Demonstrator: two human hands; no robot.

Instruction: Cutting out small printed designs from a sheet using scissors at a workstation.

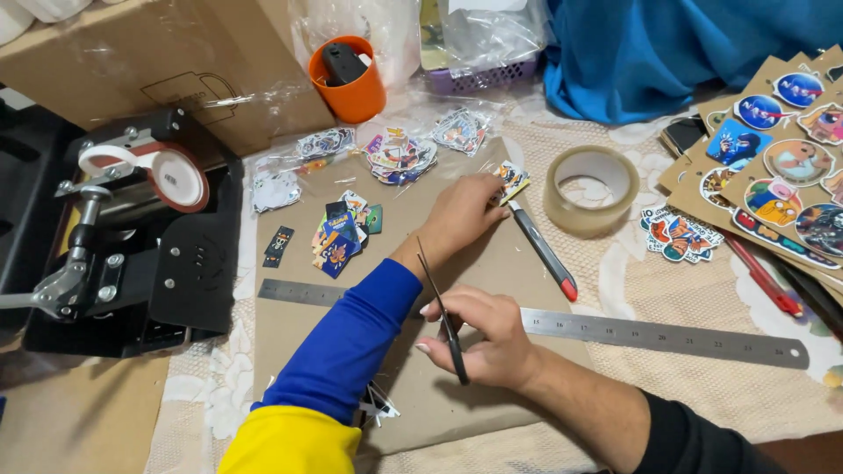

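**Cutting stickers at a crowded craft table**

Looking down from the head camera, a brown cardboard sheet [492, 263] lies on a cream lace tablecloth [667, 307], with a long steel ruler [615, 332] across it. The left hand [461, 215], arm crossed over, pinches a small sticker [511, 180] at the sheet's far edge. The right hand [483, 338] grips dark scissors [443, 316], near the ruler, blades pointing far. A utility knife [544, 250] and tape roll [591, 189] sit right of the sticker. Sticker piles [399, 156] lie further off, an orange cup [349, 83] beyond. A black press machine [132, 228] stands left. Sticker sheets [773, 184] at right are cut off by the frame.
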